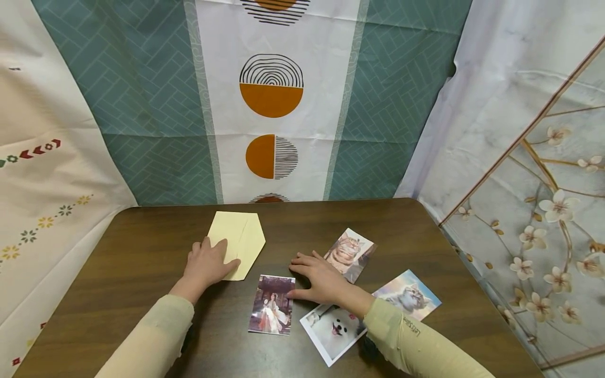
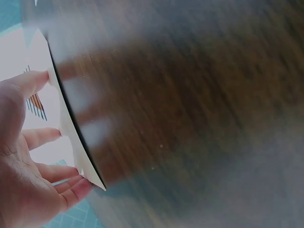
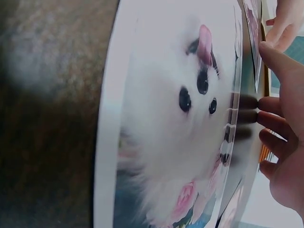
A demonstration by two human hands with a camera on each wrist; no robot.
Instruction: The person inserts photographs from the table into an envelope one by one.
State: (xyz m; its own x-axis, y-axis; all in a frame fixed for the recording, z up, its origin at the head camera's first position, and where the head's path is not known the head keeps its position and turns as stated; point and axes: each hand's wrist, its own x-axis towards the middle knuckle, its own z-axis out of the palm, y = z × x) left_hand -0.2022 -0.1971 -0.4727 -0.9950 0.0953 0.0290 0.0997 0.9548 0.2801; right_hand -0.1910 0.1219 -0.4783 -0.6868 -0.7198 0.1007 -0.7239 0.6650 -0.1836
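Note:
My left hand (image 1: 208,262) rests on a pale yellow envelope (image 1: 246,236) at the table's back left, its flap end pointing right. Seen in the left wrist view, the fingertips (image 2: 57,134) touch the envelope's surface, thumb and fingers spread. In the middle, my right hand (image 1: 321,278) has its thumb at the right edge of a photo of a figure in a flowing dress (image 1: 271,307). The other right fingers reach past it toward the table surface. Beneath the right wrist lies a white-bordered photo of a fluffy white dog (image 3: 166,95), partly covered in the head view.
A photo of an orange cat (image 1: 352,249) lies beyond the right hand, partly hidden by it. Right of the forearm is a photo of a pale cat on a pastel background (image 1: 411,294). Patterned cloth (image 1: 156,105) hangs behind the brown wooden table (image 1: 156,241).

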